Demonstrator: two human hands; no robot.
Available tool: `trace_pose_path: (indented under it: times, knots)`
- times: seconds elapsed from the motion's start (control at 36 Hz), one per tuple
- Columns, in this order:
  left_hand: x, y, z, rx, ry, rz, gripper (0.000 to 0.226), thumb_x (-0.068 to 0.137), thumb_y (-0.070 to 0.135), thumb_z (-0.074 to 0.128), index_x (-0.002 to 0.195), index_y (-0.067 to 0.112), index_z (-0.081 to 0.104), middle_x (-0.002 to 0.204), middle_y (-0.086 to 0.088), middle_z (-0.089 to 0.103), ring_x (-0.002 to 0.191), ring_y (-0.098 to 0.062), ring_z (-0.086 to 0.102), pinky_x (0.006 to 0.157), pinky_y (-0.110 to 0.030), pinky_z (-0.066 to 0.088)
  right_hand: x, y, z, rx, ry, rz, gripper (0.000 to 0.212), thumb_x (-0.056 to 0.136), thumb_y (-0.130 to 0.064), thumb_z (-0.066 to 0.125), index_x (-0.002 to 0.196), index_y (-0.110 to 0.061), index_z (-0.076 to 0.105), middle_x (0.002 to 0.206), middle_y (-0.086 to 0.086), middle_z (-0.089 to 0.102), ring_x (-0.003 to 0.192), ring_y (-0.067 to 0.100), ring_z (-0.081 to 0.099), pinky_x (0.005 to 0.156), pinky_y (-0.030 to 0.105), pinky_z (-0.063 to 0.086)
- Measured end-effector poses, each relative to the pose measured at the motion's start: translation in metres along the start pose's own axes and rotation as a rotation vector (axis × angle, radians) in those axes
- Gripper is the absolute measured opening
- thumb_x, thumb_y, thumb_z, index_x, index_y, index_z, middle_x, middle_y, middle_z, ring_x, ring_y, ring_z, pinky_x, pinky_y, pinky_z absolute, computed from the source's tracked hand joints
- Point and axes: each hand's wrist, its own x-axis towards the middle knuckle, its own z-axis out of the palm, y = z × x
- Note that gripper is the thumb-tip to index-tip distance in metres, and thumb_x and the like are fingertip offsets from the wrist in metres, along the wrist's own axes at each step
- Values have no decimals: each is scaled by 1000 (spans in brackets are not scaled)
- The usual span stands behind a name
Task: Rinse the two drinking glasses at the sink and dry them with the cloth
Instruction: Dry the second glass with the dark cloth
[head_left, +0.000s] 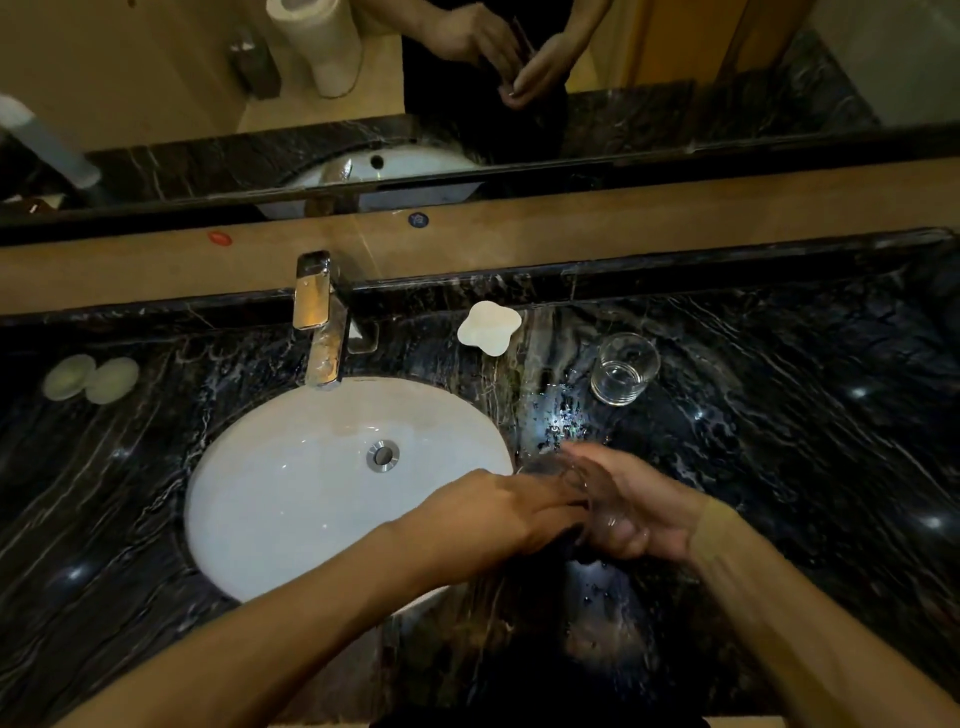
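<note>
Glass in hand (576, 493), just right of the sink (249, 467): my left hand (498, 512) and right hand (631, 506) clamp it, apparently drying with a dark cloth (569, 540). Next, swap for the far glass (623, 370).

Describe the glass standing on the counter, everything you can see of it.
The glass is a short, clear tumbler with a thick base, apparently real glass. It stands upright, mouth up, on the black marble counter, right of the sink and near the white flower-shaped dish. It looks empty. Water drops lie on the counter to its left. Neither hand touches it.
</note>
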Motion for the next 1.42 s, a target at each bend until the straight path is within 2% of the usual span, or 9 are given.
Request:
trace_pose_path:
  times: [0.11,0.36,0.5,0.78,0.92,1.0,1.11,1.28,1.42]
  knots:
    - [1,-4,1,-250,40,-152,41,81,9,76,122,12,69,123,-5,70,102,-24,71,78,-36,60,-1,-2,-2,-11,2,-105,73,91,-72,41,108,-6,67,73,15,53,35,11,45,32,13,28]
    - [24,0,2,-1335,365,-1032,31,73,-2,83,101,8,76,95,-11,78,91,-27,74,82,-32,60,20,19,24,-63,479,-726,43,81,-72,48,114,-47,60,95,-12,71,74,8,67,54,19,49]
    - [27,6,1,-1239,310,-979,31,72,4,86,99,16,77,97,-3,78,92,-21,74,84,-30,59,25,19,29,10,684,-781,49,78,-70,48,98,-31,69,93,-7,72,82,7,67,67,21,49]
    - [3,-5,-4,-199,-20,-82,41,83,10,77,123,15,70,118,-3,72,98,-24,71,76,-35,59,-9,2,2,97,-102,-42,61,92,-65,43,77,-13,71,56,2,59,32,8,43,28,13,22]
    - [9,-3,-3,-525,118,-475,32,79,20,84,109,14,75,104,-2,76,92,-14,72,83,-27,56,-5,4,7,118,21,-309,78,90,-75,43,124,-8,64,71,11,60,42,12,50,34,16,28]
    - [18,-2,-3,-959,247,-910,26,70,15,89,94,19,78,91,-1,78,85,-13,74,76,-24,58,3,14,18,66,240,-623,61,80,-76,56,123,-33,61,99,8,66,53,10,52,38,19,31]
    - [26,6,-5,-1444,394,-956,28,73,-4,82,89,20,81,97,-8,78,90,-21,75,79,-27,59,8,15,23,-142,509,-891,48,81,-74,55,115,-40,59,109,-15,68,94,6,68,74,17,51]
    - [25,9,-4,-1040,303,-859,33,66,19,90,94,29,77,95,5,78,91,-14,74,83,-33,60,2,7,31,46,570,-691,55,79,-69,56,99,-20,69,78,0,67,58,7,60,46,22,41]
    - [13,11,-6,-482,158,-384,25,80,27,83,99,14,73,92,0,75,75,-8,69,70,-25,57,-17,-4,17,282,29,-158,52,87,-60,53,76,-12,70,53,7,54,28,10,41,28,10,22]
